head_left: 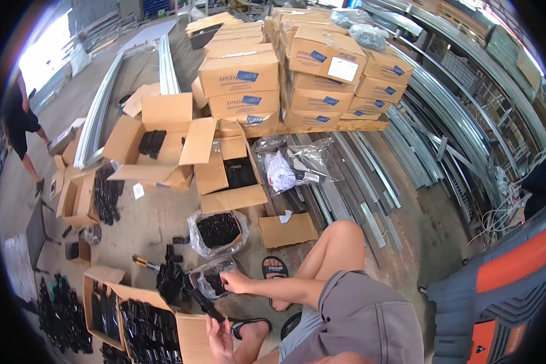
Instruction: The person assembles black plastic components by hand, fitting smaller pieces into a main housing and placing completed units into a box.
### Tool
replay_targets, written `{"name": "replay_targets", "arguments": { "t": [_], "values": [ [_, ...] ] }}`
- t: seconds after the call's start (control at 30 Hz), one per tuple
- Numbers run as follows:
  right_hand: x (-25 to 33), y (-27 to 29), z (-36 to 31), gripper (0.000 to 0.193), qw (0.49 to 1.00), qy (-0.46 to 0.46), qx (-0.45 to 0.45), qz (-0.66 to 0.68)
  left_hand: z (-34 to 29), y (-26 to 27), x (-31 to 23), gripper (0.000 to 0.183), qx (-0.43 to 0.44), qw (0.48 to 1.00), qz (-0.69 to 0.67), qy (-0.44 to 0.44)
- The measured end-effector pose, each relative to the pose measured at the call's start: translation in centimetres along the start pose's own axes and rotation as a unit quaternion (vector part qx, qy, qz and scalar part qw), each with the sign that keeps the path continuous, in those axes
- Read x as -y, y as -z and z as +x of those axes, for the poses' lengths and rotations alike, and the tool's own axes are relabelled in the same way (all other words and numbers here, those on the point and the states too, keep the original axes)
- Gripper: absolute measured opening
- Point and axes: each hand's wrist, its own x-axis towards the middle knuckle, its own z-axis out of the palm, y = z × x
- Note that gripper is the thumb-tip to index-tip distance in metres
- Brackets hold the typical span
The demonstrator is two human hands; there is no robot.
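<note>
By the lined box (pixel 212 266), left fingers (pixel 213 327) pinch a black part (pixel 206 306) pointing lengthwise up-left, hold of right fingers (pixel 228 279) unclear.

Grey-brown short-sleeved top (pixel 373 321), stitched seam | pale blue shorts (pixel 308 327) | black sandals (pixel 275 268), white strap lettering

Stacked cartons (pixel 215 85) bear printed lettering and blue blocks (pixel 247 77); one carries a white label (pixel 343 70). Sandal (pixel 273 262) shows white lettering; orange panel (pixel 488 332) markings appear indistinct.
</note>
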Motion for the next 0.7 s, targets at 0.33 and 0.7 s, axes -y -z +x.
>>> {"name": "replay_targets", "arguments": {
  "t": [0.33, 0.7],
  "values": [
    [9.4, 5.7, -3.6, 0.017, 0.914, 0.065, -0.103, 0.387, 5.2, -1.9, 0.4, 0.051, 0.030, 0.995, -0.056, -0.083],
    [12.4, 4.7, -8.8, 0.010, 0.947, 0.038, -0.091, 0.306, -1.4, -3.5, 1.7, 0.045, -0.070, 0.989, -0.111, -0.067]
  ]
}}
